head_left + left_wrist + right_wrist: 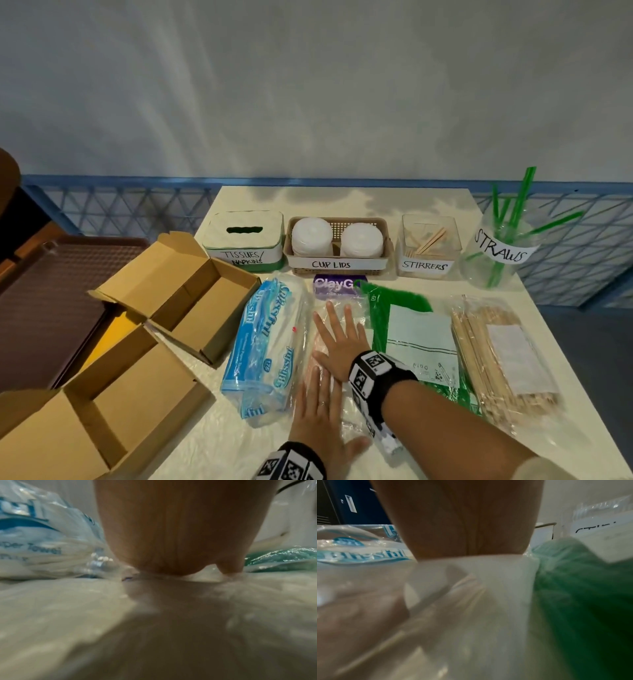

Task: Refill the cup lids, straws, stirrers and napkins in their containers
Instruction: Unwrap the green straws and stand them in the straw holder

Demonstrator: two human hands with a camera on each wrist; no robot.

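Note:
A clear plastic bag (342, 421) with a purple ClayGo label (337, 286) lies flat in the middle of the table. My right hand (339, 337) rests palm down on its far part, fingers straight and spread. My left hand (318, 407) lies flat on the near part, just behind it. In the wrist views the left hand (171, 527) and right hand (462, 520) press on crinkled plastic. A Blissful paper towel pack (270, 346) lies left of the bag, a green straw pack (411, 335) right of it, then a wooden stirrer pack (496, 356).
Along the back stand a tissues/napkins box (245, 240), a cup lids basket (383, 253) with two white lid stacks, a clear stirrers box (428, 246) and a straws jar (496, 253). Two open cardboard boxes (178, 291) and a brown tray (51, 301) sit at the left.

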